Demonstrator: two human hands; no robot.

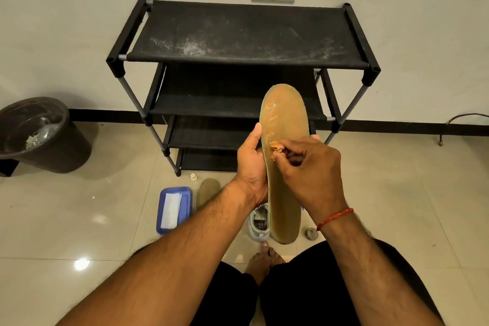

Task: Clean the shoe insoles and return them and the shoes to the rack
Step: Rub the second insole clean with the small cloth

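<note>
**Insole** (284,114): tan, long, held upright in mid-air in front of the rack (238,34), toe end up. Wet streaks showed on the upper half; the lower half looked dull.

**Left hand** (251,164): curled round the insole's left edge near mid-length, thumb lying up along that edge.

**Right hand** (309,167): fingertips pinched a crumpled, tan-stained wipe (277,149) and pressed it to the insole's face just beside the left thumb.

**2nd insole** (207,192): flat on the floor (79,219) below the rack, near the blue tray (185,193).

**Shoe** (259,222): 1 pale shoe on the floor, partly hidden behind the held insole. A 2nd shoe could not be made out.

**Other items:** the blue tray held a white sheet; a small white cap (194,176) lay near the rack's foot; a small round wad (311,233) lay right of the insole; a dark bin (39,135) with scraps stood well to the left. The rack's top shelf was dusty; no shoes showed on it.

**Step in hand, judged:** wiping the 1st insole; task looked early. To do it well, the left hand should brace behind the spot being rubbed so the soft insole does not bend. Strokes should run lengthwise from toe to heel, overlapping. The wipe looked soiled and bunched, so a refold or a fresh sheet would likely serve better.
</note>
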